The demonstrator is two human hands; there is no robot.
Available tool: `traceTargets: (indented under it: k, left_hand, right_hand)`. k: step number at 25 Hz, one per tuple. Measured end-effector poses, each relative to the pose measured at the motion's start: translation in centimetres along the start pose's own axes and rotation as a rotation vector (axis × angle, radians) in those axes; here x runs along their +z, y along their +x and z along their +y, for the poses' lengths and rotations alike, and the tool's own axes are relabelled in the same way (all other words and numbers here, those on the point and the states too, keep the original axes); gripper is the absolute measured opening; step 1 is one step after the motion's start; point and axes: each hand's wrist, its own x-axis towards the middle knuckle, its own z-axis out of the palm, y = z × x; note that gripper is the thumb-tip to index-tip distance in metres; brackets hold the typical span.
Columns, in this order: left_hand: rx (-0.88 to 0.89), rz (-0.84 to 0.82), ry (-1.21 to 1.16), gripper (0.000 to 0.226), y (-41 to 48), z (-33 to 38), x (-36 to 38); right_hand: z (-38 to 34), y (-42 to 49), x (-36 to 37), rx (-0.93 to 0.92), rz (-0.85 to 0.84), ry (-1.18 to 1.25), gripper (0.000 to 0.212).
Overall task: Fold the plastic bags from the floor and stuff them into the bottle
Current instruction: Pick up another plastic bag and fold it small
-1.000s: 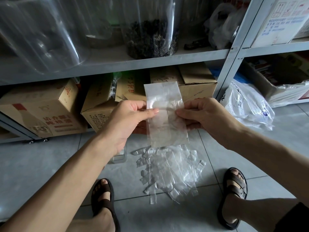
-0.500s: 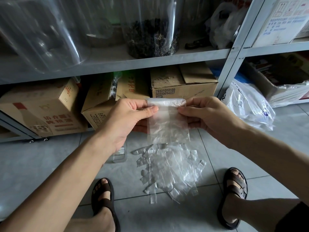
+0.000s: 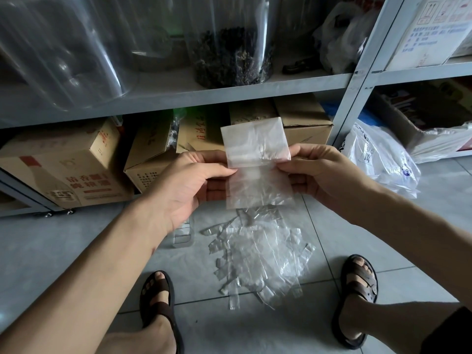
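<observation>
Plastic bag (image 3: 258, 159) held up before us, above the loose pile (image 3: 258, 256) on the floor. Our left hand (image 3: 189, 185) pinches its left edge and our right hand (image 3: 321, 175) its right, at mid-height. It looks like thin, limp, slippery film, nearly weightless, so we'd keep to the edges and press creases firmly.

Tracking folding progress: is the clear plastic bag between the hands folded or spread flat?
Partly folded: the clear plastic bag, pinched by the left hand and right hand, looks whiter, doubled, in its upper half, thinner below.
</observation>
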Motion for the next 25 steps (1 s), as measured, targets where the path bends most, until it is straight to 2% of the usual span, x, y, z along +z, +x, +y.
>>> traceTargets:
  k: [4, 5, 7, 9, 10, 12, 14, 17, 23, 25]
  left_hand:
    - [-0.022, 0.001, 0.016, 0.018, 0.29, -0.29, -0.1]
    - [-0.027, -0.019, 0.015, 0.02, 0.31, -0.38, -0.15]
    - [-0.032, -0.068, 0.02, 0.03, 0.28, -0.58, -0.24]
    - [-0.03, -0.095, 0.023, 0.025, 0.22, -0.56, -0.22]
    - [-0.029, -0.098, 0.025, 0.021, 0.2, -0.51, -0.18]
    - [-0.022, -0.099, 0.047, 0.038, 0.16, -0.4, -0.12]
    - [-0.018, -0.107, 0.048, 0.045, 0.1, -0.34, 0.04]
    - [-0.021, -0.145, 0.023, 0.034, 0.03, -0.26, 0.11]
    - [-0.078, -0.157, -0.004, 0.032, 0.17, -0.24, -0.08]
    - [-0.095, -0.171, -0.011, 0.024, 0.13, -0.23, -0.08]
  right_hand:
    - [-0.12, -0.05, -0.01, 0.018, 0.013, 0.012, 0.033]
    - [-0.06, -0.02, -0.03, 0.018, 0.021, 0.024, 0.031]
    - [0.11, 0.09, -0.09, 0.017, 0.033, 0.042, 0.015]
    - [0.15, 0.09, -0.16, 0.019, 0.025, 0.04, 0.011]
    - [0.08, 0.04, -0.18, 0.016, 0.011, 0.024, 0.015]
    - [0.03, 0.0, -0.3, 0.012, -0.006, -0.023, 0.037]
    - [0.05, -0.03, -0.34, 0.01, -0.015, -0.042, 0.043]
    - [0.14, 0.01, -0.23, 0.023, -0.016, -0.041, 0.043]
    - [0.02, -0.1, -0.12, 0.04, -0.004, -0.001, 0.033]
    - [0.13, 0.0, -0.21, 0.04, -0.003, -0.008, 0.033]
